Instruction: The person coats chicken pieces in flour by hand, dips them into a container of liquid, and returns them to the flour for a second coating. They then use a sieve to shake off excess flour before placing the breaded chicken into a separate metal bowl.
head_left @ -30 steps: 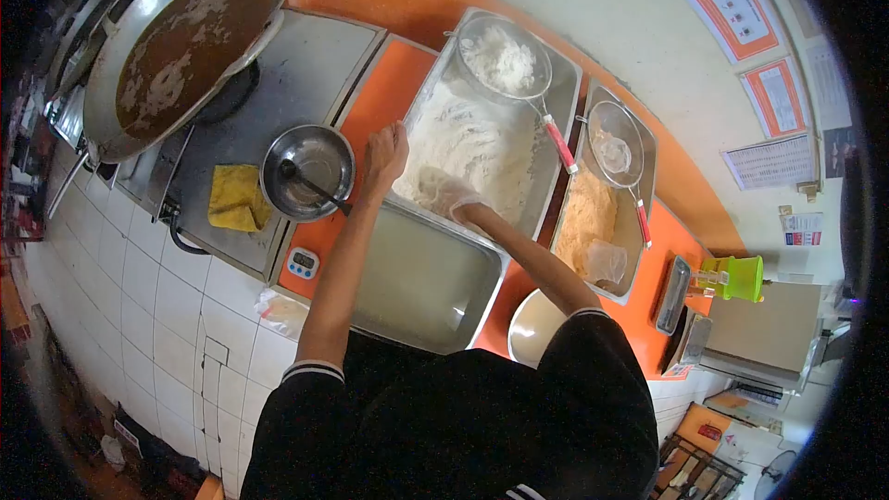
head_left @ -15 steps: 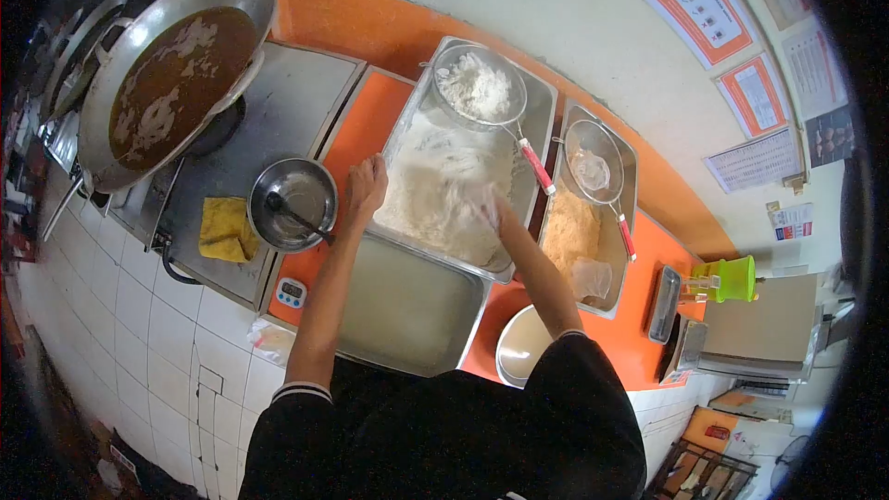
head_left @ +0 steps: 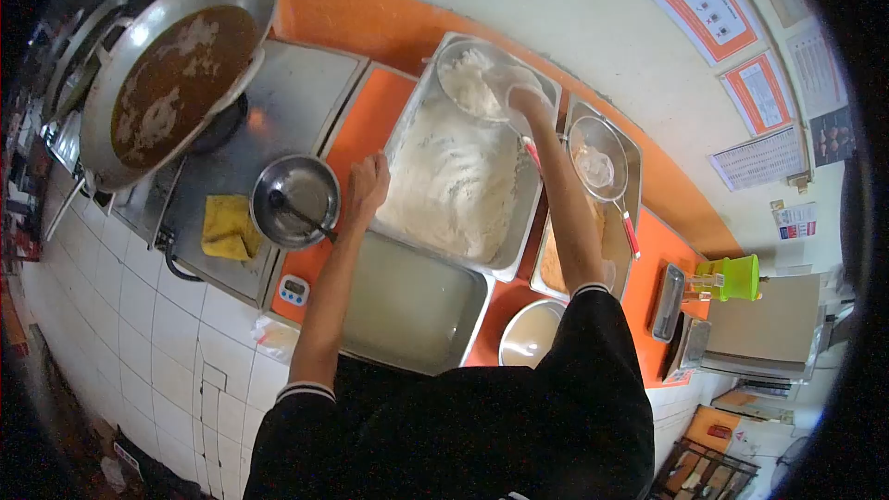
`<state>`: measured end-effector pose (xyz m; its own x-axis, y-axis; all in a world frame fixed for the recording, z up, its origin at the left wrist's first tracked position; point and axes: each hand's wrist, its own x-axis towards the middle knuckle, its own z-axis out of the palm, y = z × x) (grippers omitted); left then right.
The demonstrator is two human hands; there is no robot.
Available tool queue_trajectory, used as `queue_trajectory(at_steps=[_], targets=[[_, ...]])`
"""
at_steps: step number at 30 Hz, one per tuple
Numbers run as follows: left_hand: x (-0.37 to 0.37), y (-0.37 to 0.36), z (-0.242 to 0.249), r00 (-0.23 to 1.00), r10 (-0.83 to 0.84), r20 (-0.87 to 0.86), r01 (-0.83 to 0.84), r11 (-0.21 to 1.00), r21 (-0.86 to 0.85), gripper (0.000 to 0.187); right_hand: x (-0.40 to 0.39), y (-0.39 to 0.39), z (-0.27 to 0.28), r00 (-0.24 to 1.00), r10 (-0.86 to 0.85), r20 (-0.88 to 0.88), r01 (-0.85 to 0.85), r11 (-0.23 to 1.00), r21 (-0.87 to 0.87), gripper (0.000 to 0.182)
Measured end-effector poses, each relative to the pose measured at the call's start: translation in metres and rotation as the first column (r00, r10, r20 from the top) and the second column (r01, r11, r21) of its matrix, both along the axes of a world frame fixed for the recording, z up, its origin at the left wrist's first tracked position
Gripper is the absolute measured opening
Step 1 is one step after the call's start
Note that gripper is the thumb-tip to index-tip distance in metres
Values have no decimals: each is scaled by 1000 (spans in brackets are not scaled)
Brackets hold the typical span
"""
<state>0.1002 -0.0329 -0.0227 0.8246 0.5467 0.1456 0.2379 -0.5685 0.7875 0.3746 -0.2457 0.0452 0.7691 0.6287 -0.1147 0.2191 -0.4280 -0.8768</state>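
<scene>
My left hand (head_left: 369,183) is closed over the left rim of a large metal tray (head_left: 507,270) of white flour (head_left: 449,190). At the tray's far end is a round mesh sieve (head_left: 446,63) with a red-and-white handle and a heap of flour in it. My right hand (head_left: 526,99), whitened with flour, is at the sieve's right rim; its fingers are smeared by motion, so I cannot tell whether they grip it. Sweeping ridges mark the flour below. Nearer me lies a deep tray of cloudy liquid (head_left: 407,292).
A large wok of brown oil (head_left: 176,83) stands left, near a steel bowl (head_left: 296,187) with a dark utensil, a yellow cloth (head_left: 230,227) and a timer (head_left: 294,290). Rightward are a tray of orange crumbs (head_left: 553,264), a second sieve (head_left: 597,157) and a round container (head_left: 530,333).
My right hand has moved from the flour up and away to the sieve's right rim. My left hand has stayed on the tray's edge.
</scene>
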Motion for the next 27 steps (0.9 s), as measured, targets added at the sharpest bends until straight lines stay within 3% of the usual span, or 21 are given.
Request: queue_trajectory(at_steps=[3,6,10,13,16,19,21,27], targets=[[0,1,-7,1000,-27,-13,27,999,-39,47,-45,-28,-33,972,228,64,-206,947,-245,35],[0,1,-2,999,-42,-30,40,996,-74,48,-117,-60,-81,910,410,67,-324,801,-503,35],[2,1,-8,999,-42,-22,42,999,15,49,-207,-72,-115,867,495,46,-359,688,-631,36],[2,1,-7,997,-25,-74,20,998,-65,49,-233,-53,-117,860,510,20,-398,694,-600,37],[4,4,-15,990,-74,-122,74,997,-5,50,-236,-36,-123,854,520,-6,-441,718,-538,37],[4,-1,-20,998,23,-52,-18,995,93,50,-230,-23,-131,861,508,-40,-465,753,-466,38],[5,2,-27,998,-17,-53,20,998,58,50,-224,-18,-137,873,483,-64,-464,785,-411,38],[1,5,-30,996,-86,-36,90,983,158,47,-194,-21,-133,926,301,-229,-327,941,-88,39]])
